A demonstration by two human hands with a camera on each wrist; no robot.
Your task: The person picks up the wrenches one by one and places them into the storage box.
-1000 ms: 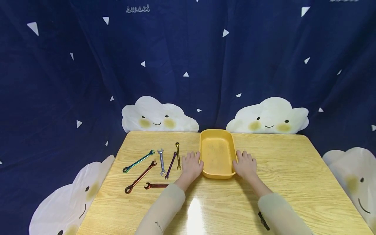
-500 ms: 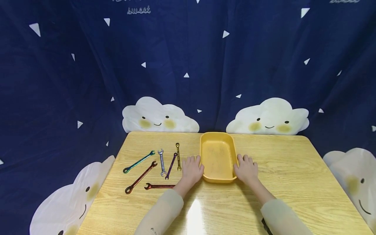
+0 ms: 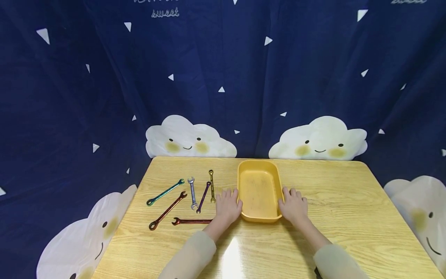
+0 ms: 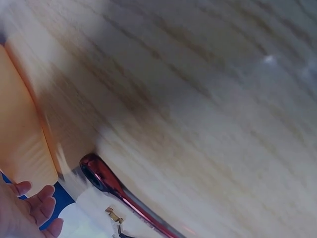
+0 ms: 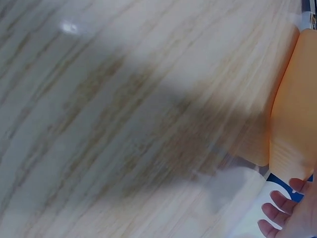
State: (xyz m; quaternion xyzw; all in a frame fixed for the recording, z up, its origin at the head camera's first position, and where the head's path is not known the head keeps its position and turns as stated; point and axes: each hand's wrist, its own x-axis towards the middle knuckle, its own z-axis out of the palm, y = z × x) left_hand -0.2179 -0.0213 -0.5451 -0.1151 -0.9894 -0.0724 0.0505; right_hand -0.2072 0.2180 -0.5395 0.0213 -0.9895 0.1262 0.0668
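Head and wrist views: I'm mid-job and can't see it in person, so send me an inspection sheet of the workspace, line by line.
Surface: wood-grain table, glare near the front.
Job's things: yellow tray; six wrenches left of it, one red wrench partly hidden by the left arm.
Clutter: dark item by the right sleeve, too cropped to identify.
Left grip: bare hand at the tray's left side; firmness unclear.
Right grip: bare hand at its right side; firmness unclear.
Cables: nothing seen.
Surroundings: dark blue curtain with white clouds and triangles.

On the table point(image 3: 334, 197), wrenches point(image 3: 193, 193) lie left of a tray point(image 3: 259, 193).
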